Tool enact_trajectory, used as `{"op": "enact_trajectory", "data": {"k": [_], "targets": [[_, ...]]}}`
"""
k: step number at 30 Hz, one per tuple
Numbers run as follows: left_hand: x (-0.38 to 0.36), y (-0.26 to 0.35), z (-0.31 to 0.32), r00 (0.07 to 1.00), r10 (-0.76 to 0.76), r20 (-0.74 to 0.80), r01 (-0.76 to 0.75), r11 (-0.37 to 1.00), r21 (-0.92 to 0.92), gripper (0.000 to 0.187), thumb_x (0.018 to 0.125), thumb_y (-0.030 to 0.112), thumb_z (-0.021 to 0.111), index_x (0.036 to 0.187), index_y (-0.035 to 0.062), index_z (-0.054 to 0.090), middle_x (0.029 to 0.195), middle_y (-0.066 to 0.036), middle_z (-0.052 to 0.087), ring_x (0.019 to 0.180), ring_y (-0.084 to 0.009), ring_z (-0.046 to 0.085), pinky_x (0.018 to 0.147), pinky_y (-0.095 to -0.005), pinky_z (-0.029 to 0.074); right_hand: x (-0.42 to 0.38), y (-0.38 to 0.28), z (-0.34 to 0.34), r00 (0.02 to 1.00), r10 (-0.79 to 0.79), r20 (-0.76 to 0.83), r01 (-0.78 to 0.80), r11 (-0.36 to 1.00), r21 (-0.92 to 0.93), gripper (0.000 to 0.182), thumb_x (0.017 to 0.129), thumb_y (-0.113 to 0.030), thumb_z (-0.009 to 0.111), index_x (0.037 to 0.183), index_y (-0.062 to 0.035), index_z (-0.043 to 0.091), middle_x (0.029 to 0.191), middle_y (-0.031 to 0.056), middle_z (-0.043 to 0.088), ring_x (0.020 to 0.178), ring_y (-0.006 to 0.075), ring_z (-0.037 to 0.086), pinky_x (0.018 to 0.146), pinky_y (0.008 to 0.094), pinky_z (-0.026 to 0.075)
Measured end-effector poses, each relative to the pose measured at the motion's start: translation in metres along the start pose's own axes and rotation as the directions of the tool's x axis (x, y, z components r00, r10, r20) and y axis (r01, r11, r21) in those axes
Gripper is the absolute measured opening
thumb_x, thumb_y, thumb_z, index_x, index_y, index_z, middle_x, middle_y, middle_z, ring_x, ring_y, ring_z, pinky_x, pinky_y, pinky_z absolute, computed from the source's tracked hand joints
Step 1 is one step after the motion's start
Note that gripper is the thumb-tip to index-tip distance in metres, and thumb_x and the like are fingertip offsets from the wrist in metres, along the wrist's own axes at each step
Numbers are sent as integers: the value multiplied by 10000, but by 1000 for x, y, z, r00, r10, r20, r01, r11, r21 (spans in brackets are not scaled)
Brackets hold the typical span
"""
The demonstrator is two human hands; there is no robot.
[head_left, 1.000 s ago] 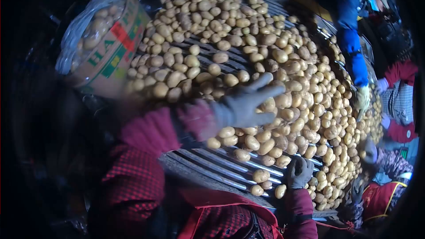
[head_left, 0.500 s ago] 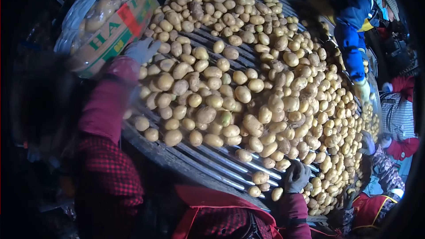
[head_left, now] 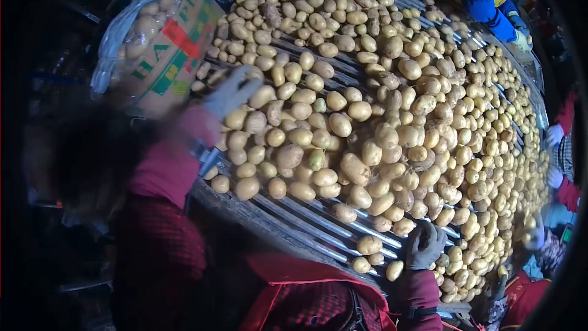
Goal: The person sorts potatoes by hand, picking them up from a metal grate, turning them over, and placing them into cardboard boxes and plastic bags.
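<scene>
Many potatoes [head_left: 355,170] lie heaped over a slatted metal rack [head_left: 288,224]. My left hand [head_left: 233,91], in a grey glove and blurred, is over the potatoes at the upper left, its fingers apart and nothing seen in them. My right hand [head_left: 425,246], in a grey glove, rests at the near edge of the heap with its fingers curled; whether it holds a potato is hidden. Loose potatoes lie on the slats left of it.
An open cardboard box [head_left: 177,43] lined with plastic and holding potatoes stands at the upper left. A co-worker in blue [head_left: 490,0] is at the upper right. Other co-workers' gloved hands [head_left: 554,176] show along the right edge.
My left hand has moved right, away from the box and over the potatoes. My right hand remains at the heap's edge. The blue-sleeved co-worker's arm has drawn back from the potatoes.
</scene>
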State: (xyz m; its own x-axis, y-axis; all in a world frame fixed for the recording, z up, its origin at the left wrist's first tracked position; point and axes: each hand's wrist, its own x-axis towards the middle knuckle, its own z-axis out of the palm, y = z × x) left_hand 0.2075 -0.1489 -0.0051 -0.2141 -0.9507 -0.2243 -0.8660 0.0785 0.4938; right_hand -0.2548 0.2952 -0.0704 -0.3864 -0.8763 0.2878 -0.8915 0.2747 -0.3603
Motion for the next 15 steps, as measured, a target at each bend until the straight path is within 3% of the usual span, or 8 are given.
{"op": "enact_trajectory", "data": {"k": [1,3,5,7,9,11,13,15], "targets": [[-3,4,15,987,153,53,-136,961,-241,756,940,578,695,1570,244,444,1522,-216,511,1395,-372,518,1125,-467,450,-1,0,0,1000,5,-9,-5,1000,-7,187,905,-110,707,1091,-99,717,1018,136,681,956,353,631,876,463,509],[-15,27,39,971,237,33,-215,923,-320,652,1034,383,648,1576,124,396,1433,-197,559,1350,-300,526,1118,-437,459,-2,2,-1,1000,1,-28,-2,1000,-18,186,908,-113,708,1093,-96,715,1022,137,681,959,354,631,879,464,508],[-33,64,58,978,169,120,-130,951,-282,759,1007,449,669,1609,115,351,1468,-205,544,1363,-353,528,1132,-468,453,-3,1,0,1000,19,-15,-20,999,-26,173,916,-126,710,1086,-93,715,1028,140,682,969,357,631,882,468,508],[-64,114,70,978,114,176,-124,991,51,886,974,538,680,1639,97,296,1519,-235,508,1395,-409,504,1170,-495,421,-5,4,2,1000,14,-12,-14,1000,-27,169,919,-133,711,1084,-93,715,1030,141,683,973,359,631,886,469,507],[-84,143,80,964,194,184,-181,980,-86,965,937,612,693,1649,108,283,1560,-283,456,1455,-462,427,1216,-521,361,-11,13,7,1000,4,-3,-4,999,-37,165,923,-140,712,1082,-93,714,1032,143,683,977,360,632,890,471,507],[-86,145,106,901,420,109,-411,906,-100,970,935,619,697,1655,124,276,1586,-286,424,1519,-455,330,1241,-530,313,-11,21,19,998,56,14,-55,998,-13,328,808,-116,701,1132,-64,695,1091,160,655,1062,392,582,962,497,480],[-109,150,78,850,490,192,-468,871,-149,859,971,550,698,1615,92,359,1593,-188,458,1541,-391,313,1242,-521,316,-13,22,18,999,36,26,-35,999,-22,320,817,-111,696,1134,-64,697,1094,163,661,1065,393,585,963,496,482],[-115,125,57,802,592,77,-481,717,-505,734,1000,392,716,1585,74,405,1555,-182,499,1494,-330,409,1217,-474,368,-12,23,20,999,23,50,-21,999,-26,313,826,-106,691,1136,-64,698,1098,166,668,1068,394,587,964,494,484]]}}
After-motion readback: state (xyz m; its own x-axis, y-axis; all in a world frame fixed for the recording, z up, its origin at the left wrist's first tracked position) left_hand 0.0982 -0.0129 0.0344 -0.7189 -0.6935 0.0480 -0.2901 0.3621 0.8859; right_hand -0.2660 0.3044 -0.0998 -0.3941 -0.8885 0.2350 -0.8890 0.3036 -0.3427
